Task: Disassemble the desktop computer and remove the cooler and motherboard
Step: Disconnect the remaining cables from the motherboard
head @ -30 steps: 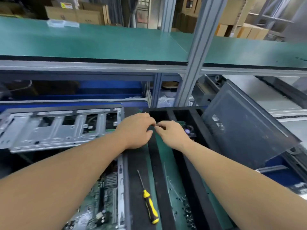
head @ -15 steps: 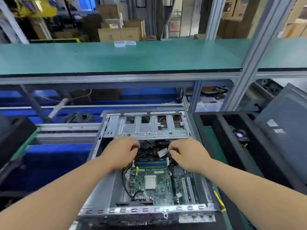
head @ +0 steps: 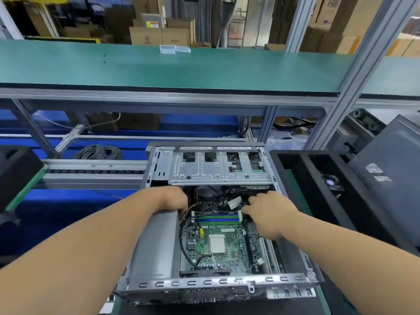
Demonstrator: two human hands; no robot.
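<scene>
The open desktop case [head: 154,251] lies in front of me, its silver drive cage [head: 218,171] at the far end. Inside it lies the green motherboard [head: 236,246] with a bare square processor [head: 217,244] and blue and green memory slots [head: 218,219]. My left hand [head: 170,200] reaches over the left case wall, its fingertips down among yellow and black cables and hidden. My right hand [head: 270,212] pinches a black cable plug [head: 246,203] beside a white tag [head: 234,203] at the board's far right corner. The cooler fan [head: 332,185] lies in the black tray [head: 295,178] on the right.
A dark grey side panel [head: 386,178] leans at the right, behind the tray. A green shelf [head: 181,69] spans above the bench, held by an aluminium post [head: 354,71]. A coil of cable [head: 98,152] lies far left, and black foam [head: 16,169] at the left edge.
My view swung left from the black tray to the open case. Both hands left the tray and went into the case; over the last half second they settled among the cables at the board's far edge.
</scene>
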